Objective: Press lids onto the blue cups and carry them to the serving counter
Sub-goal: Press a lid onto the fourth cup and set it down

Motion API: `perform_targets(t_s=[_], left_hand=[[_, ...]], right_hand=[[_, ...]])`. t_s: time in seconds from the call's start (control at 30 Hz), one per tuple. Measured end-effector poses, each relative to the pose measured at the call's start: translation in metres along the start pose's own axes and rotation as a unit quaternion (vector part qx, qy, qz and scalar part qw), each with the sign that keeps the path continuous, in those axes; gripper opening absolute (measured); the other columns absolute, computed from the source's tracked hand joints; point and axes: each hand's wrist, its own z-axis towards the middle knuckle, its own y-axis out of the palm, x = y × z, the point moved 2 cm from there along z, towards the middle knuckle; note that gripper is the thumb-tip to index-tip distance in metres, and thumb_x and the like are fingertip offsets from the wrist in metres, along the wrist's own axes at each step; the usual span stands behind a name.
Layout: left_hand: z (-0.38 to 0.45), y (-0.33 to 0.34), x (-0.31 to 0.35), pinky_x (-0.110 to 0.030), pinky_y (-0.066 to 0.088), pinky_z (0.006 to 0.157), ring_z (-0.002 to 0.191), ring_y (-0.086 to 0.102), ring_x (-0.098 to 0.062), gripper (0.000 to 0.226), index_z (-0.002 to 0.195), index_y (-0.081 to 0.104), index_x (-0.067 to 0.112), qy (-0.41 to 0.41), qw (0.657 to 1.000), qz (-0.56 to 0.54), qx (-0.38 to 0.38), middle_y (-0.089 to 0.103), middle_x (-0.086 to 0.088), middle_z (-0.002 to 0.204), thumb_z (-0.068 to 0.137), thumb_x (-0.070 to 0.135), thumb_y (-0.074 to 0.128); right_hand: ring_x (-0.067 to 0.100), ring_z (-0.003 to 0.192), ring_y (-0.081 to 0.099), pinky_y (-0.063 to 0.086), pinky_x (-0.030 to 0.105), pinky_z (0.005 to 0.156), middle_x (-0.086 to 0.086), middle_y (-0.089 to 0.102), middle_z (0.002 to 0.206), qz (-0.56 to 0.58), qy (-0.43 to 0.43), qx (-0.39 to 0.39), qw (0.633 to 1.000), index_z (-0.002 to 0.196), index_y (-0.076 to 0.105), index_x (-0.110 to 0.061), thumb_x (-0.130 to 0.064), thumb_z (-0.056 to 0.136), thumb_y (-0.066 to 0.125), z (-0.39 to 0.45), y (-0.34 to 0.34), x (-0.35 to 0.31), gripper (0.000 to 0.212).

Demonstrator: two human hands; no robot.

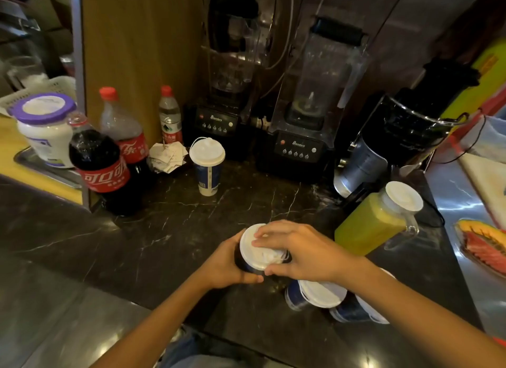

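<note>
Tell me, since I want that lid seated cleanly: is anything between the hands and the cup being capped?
Nothing visible. The left hand grips the blue cup directly, and the right hand presses its fingers on the white lid. Two other lidded cups stand close under the right forearm.

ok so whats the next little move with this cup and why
Probably press down around the lid's rim: the left hand grips the blue cup, the right hand lies on the lid, which looks tilted, not fully seated.
</note>
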Motion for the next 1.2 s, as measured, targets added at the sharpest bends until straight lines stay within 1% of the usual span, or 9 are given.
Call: perform_targets(t_s=[0.13,0.23,0.5,0.6,0.73,0.83,0.93,1.07,1.2], left_hand=[[-0.002,0.001,0.003,-0.027,0.046,0.112,0.133,0.055,-0.006,0.096,0.150,0.040,0.031,-0.013,0.999,-0.017,-0.034,0.057,0.020,0.142,0.072,0.020,0.095],[-0.005,-0.004,0.004,-0.014,0.042,0.108,0.136,0.050,0.001,0.100,0.151,0.035,0.034,-0.011,0.998,-0.006,-0.064,0.052,0.029,0.143,0.072,0.023,0.095],[0.001,-0.076,0.002,-0.032,0.046,0.113,0.135,0.049,-0.002,0.089,0.147,0.044,0.035,-0.039,0.994,0.083,-0.062,0.051,0.015,0.146,0.073,0.032,0.092],[0.010,-0.110,0.006,-0.038,0.056,0.101,0.125,0.057,-0.006,0.067,0.135,0.054,0.037,-0.066,0.989,0.129,0.026,0.057,0.014,0.135,0.079,0.027,0.089],[0.028,-0.142,0.004,-0.042,0.060,0.094,0.114,0.064,-0.014,0.051,0.129,0.060,0.020,-0.104,0.974,0.119,0.162,0.063,0.002,0.122,0.084,0.012,0.084],[0.050,-0.163,0.001,-0.038,0.058,0.094,0.113,0.064,-0.018,0.064,0.136,0.054,0.017,-0.129,0.969,0.094,0.191,0.061,0.001,0.123,0.081,0.016,0.087],[0.074,-0.183,-0.003,-0.039,0.057,0.096,0.119,0.060,-0.021,0.083,0.146,0.044,0.018,-0.159,0.963,0.078,0.204,0.056,-0.001,0.133,0.077,0.021,0.090],[0.102,-0.201,-0.014,-0.049,0.051,0.106,0.130,0.055,-0.028,0.096,0.146,0.041,0.018,-0.178,0.966,0.062,0.179,0.054,-0.005,0.141,0.067,0.020,0.097],[0.118,-0.204,-0.030,-0.044,0.046,0.111,0.133,0.052,-0.027,0.102,0.144,0.042,0.016,-0.181,0.973,0.039,0.137,0.056,-0.006,0.140,0.059,0.015,0.099]], right_hand=[[0.007,0.132,0.045,0.037,0.018,0.105,-0.012,0.052,0.142,0.007,0.005,0.001,1.000,0.143,0.062,-0.024,-0.043,0.090,0.077,-0.002,0.000,0.001,0.058],[0.007,0.132,0.046,0.042,0.024,0.108,-0.013,0.051,0.143,0.017,0.003,-0.003,1.000,0.144,0.060,-0.025,-0.043,0.092,0.076,-0.002,-0.002,-0.001,0.057],[0.001,0.127,0.055,0.046,0.027,0.107,-0.014,0.060,0.137,0.083,-0.007,0.053,0.995,0.144,0.061,-0.035,-0.047,0.099,0.066,0.022,-0.035,-0.015,0.047],[0.001,0.126,0.057,0.048,0.028,0.108,-0.010,0.062,0.137,0.102,-0.021,0.097,0.990,0.138,0.067,-0.028,-0.040,0.100,0.068,0.042,-0.051,-0.018,0.040],[0.000,0.125,0.059,0.051,0.024,0.104,-0.010,0.064,0.136,0.115,-0.028,0.144,0.982,0.131,0.071,-0.026,-0.035,0.099,0.070,0.078,-0.070,-0.018,0.033],[-0.001,0.123,0.060,0.048,0.012,0.098,-0.010,0.067,0.133,0.135,-0.019,0.164,0.977,0.128,0.074,-0.024,-0.032,0.098,0.072,0.112,-0.082,-0.016,0.031],[0.002,0.122,0.061,0.050,0.019,0.101,-0.008,0.067,0.132,0.140,0.003,0.194,0.971,0.127,0.074,-0.024,-0.031,0.097,0.073,0.150,-0.089,-0.009,0.032],[0.007,0.120,0.060,0.051,0.023,0.090,-0.008,0.063,0.134,0.184,0.078,0.229,0.953,0.130,0.071,-0.026,-0.033,0.096,0.073,0.199,-0.087,0.007,0.034],[0.020,0.136,0.051,0.044,0.036,0.110,-0.002,0.053,0.146,0.160,0.173,0.201,0.951,0.142,0.060,-0.030,-0.046,0.093,0.073,0.235,-0.073,0.026,0.054]])
